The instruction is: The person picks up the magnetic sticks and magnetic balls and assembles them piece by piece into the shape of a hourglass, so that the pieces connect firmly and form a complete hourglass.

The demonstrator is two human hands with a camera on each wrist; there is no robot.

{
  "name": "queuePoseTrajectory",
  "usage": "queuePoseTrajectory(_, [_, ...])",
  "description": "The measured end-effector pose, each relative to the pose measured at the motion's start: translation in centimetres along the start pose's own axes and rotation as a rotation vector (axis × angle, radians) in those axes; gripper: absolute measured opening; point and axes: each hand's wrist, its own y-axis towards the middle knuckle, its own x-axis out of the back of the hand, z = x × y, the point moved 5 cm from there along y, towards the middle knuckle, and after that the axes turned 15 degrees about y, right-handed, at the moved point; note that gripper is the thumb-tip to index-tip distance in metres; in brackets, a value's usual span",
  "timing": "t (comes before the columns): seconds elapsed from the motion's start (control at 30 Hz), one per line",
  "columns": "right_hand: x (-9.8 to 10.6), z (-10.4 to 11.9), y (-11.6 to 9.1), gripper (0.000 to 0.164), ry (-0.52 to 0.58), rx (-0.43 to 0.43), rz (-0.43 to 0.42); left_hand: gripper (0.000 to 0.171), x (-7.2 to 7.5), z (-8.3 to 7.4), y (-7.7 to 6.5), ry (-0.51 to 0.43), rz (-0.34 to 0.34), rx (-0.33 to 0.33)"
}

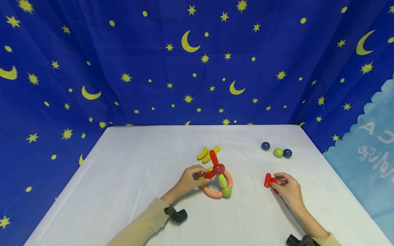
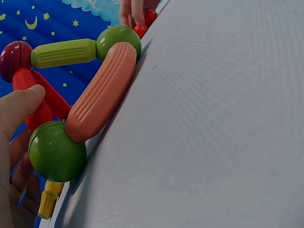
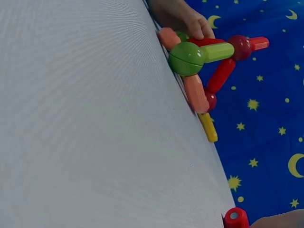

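Observation:
A small frame of magnetic rods and balls stands on the white table. Curved salmon rods (image 1: 213, 193) and green balls (image 1: 226, 191) form its base, and a dark red ball (image 1: 219, 169) tops it. My left hand (image 1: 188, 180) pinches one slanting red rod (image 2: 34, 102) of the frame between thumb and fingers. A light green rod (image 2: 64, 53) also runs up to the top ball. Off to the right, my right hand (image 1: 290, 192) pinches a loose red rod (image 1: 274, 185), with another red rod (image 1: 267, 180) right beside it.
Curved yellow rods (image 1: 202, 153) lie just behind the frame. At the back right are two dark blue balls (image 1: 265, 146) and a loose green ball (image 1: 278, 152). A blue star-patterned curtain (image 1: 172, 68) rises behind the white table (image 1: 123, 164).

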Motion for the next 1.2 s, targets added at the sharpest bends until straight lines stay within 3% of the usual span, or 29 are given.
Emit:
queuePoseTrajectory(0.13, [0.0,0.0,0.2,0.031,-0.027,0.042,-0.028,0.026,0.0,0.2,0.0,-0.002,0.007,0.015])
queuePoseTrajectory(0.47, [-0.2,1.3,0.7,0.028,0.122,0.05,-0.117,0.025,0.2,0.3,-0.2,-0.002,0.004,0.029])
queuePoseTrajectory(0.8, [-2.4,6.0,2.1,0.029,0.358,0.081,-0.028,0.026,0.5,0.2,-0.1,0.004,0.004,0.03])
queuePoseTrajectory(1.2, [-6.9,10.8,2.8,0.027,0.521,0.112,0.054,0.025,0.1,0.2,0.0,0.01,-0.016,-0.014])
